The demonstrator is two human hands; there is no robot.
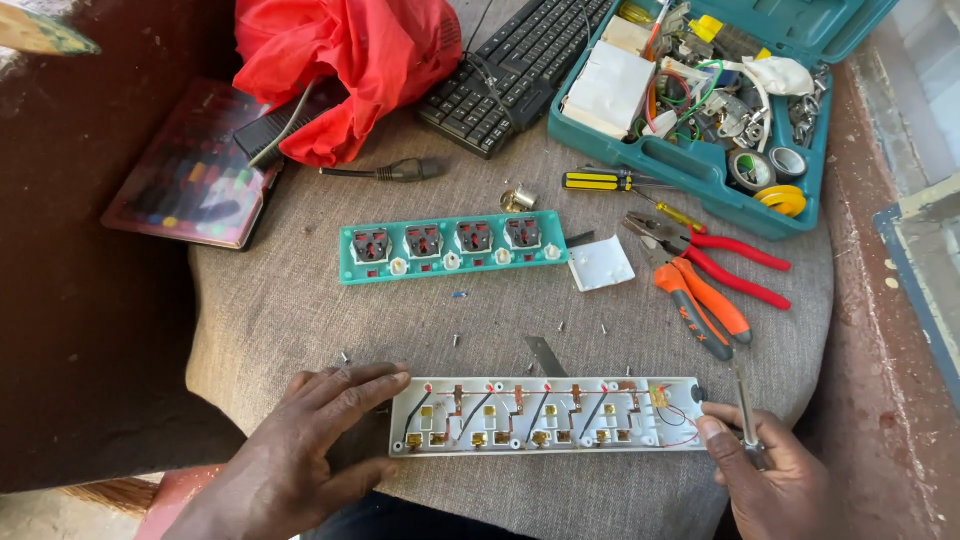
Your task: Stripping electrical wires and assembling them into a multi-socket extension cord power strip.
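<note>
An opened white power-strip base [545,415] lies near the front of the round table, its brass contacts and red wires showing. My left hand [300,450] rests flat beside its left end, fingertips touching the casing. My right hand [770,475] touches the right end and holds a thin metal screwdriver [742,400] upright. The strip's green socket cover [452,247] lies further back, face up.
Red pliers [715,255] and orange cutters [700,305] lie at the right. A yellow-black screwdriver [605,181], white plastic piece [600,264], open teal toolbox [700,90], black keyboard [510,60], red bag [345,65], dark case [190,170] and loose screws surround them on the grey cloth [300,310].
</note>
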